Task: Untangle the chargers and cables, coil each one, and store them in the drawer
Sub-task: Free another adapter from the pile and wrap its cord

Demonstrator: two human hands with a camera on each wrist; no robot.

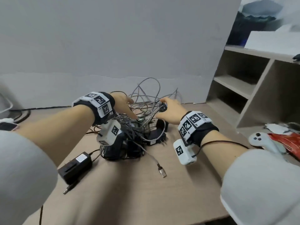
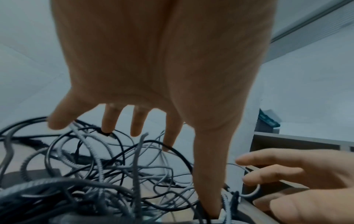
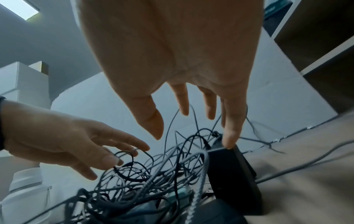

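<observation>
A big messy pile of cables and black chargers sits in the middle of the surface. Both hands are over it with fingers spread wide, holding nothing. The left hand pokes its thumb down into the wires. The right hand touches a black charger with one fingertip.

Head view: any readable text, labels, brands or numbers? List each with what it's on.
No text can be read.
White label on the black power adapter: print too small and blurred.
Wrist bands and camera housings on the left hand and right hand: black-and-white square marker codes; the tiny characters beside them are illegible.
Red packet: no print legible.
</observation>
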